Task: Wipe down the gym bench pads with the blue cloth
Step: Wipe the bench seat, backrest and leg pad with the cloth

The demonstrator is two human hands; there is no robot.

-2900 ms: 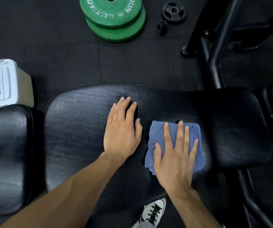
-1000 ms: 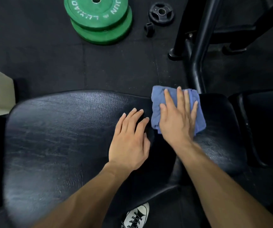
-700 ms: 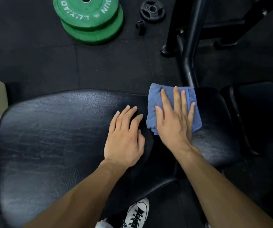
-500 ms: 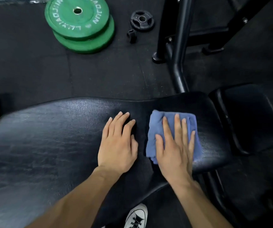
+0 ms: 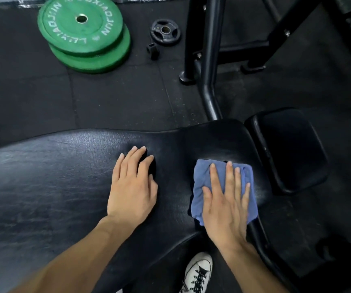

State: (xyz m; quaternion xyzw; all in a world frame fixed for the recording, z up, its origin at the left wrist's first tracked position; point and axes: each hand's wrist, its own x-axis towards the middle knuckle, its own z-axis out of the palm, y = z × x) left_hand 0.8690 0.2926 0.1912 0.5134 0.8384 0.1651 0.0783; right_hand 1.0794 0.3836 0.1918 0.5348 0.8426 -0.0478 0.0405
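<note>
A long black bench pad (image 5: pixel 54 182) runs across the view, narrowing toward its right end. A folded blue cloth (image 5: pixel 201 182) lies on that narrow end near the front edge. My right hand (image 5: pixel 226 204) presses flat on the cloth with straight, spread fingers. My left hand (image 5: pixel 133 187) rests flat on the bare pad to the left of the cloth, fingers straight. A smaller black pad (image 5: pixel 290 149) sits just right of the long one.
Two stacked green weight plates (image 5: pixel 83 32) lie on the black rubber floor beyond the bench, with a small black plate (image 5: pixel 165 31) and a collar (image 5: pixel 152 50) beside them. A black steel frame (image 5: pixel 208 60) stands behind the bench. My white shoe (image 5: pixel 197 273) shows below.
My right hand slid the cloth from the pad's far edge back toward the near edge. The left hand stayed flat on the pad. The view shifted right and tilted up.
</note>
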